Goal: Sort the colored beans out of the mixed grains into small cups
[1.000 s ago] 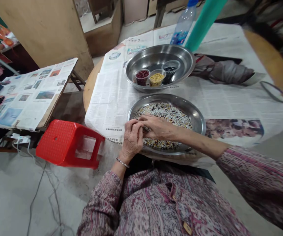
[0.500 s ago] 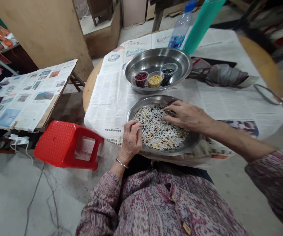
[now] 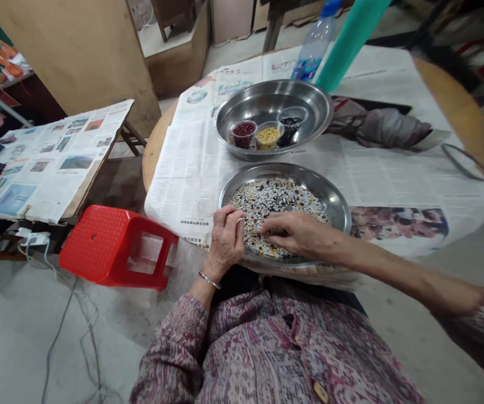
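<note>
We see the right hand (image 3: pixel 298 233) nearer the mixed grains (image 3: pixel 278 197), fingertips curled down into them, perhaps pinching some, while the loosely curled left hand (image 3: pixel 226 240) sits at the steel plate's (image 3: pixel 338 213) rim.

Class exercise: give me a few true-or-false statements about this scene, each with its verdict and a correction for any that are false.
1. The right hand reaches over the mixed grains in the lower steel tray. True.
2. The left hand has a metal bangle at its wrist. True.
3. The tub of red beans sits in the lower tray. False: it sits in the upper steel basin.
4. The red plastic stool stands on the table. False: it stands on the floor, left of the table.
</note>
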Demonstrator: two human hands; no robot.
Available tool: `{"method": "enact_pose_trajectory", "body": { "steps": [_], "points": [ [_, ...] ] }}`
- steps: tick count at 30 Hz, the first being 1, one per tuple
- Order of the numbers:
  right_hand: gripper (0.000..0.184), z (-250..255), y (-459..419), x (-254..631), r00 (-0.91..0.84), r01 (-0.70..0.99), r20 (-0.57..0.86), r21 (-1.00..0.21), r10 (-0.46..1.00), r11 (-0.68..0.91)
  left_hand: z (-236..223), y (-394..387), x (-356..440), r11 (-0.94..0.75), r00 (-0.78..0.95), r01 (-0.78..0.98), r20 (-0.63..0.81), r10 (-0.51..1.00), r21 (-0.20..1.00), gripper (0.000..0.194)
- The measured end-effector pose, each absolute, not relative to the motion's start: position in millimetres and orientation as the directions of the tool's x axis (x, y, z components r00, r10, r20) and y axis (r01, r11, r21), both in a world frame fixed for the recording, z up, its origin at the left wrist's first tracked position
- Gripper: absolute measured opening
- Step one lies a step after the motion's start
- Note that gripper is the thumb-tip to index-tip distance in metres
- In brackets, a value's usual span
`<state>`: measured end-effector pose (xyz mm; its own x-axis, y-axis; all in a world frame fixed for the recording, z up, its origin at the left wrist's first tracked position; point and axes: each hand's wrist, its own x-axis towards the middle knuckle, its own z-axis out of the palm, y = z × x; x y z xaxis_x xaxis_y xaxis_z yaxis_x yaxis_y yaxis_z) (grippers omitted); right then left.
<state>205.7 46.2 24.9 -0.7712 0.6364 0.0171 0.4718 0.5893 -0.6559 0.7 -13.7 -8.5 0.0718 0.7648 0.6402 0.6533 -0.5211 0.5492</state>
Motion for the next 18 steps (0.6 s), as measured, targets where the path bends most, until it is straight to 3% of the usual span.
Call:
{"method": "enact_pose_trajectory", "body": {
  "steps": [5,9,14,18],
  "points": [
    [0.022,16,31,212,-0.869,0.369,0.055,-0.591,0.492,0.718,-7,-15,1,-0.501,0.071,0.66,0.616,0.784,0.561,0.02],
    [0.029,8,57,215,-0.806,0.492,0.098,-0.436,0.583,0.753,-7,-15,1,-0.494,0.069,0.656,0.607,0.792,0.57,0.02],
    [0.028,6,90,207,-0.596,0.697,0.25,-0.31,0.763,0.646,-6,-15,1,-0.489,0.065,0.651,0.599,0.798,0.581,0.019],
    [0.031,9,76,188,-0.675,0.612,0.291,-0.292,0.678,0.735,-8,-15,0,-0.495,0.059,0.647,0.609,0.791,0.58,0.02]
  ]
}}
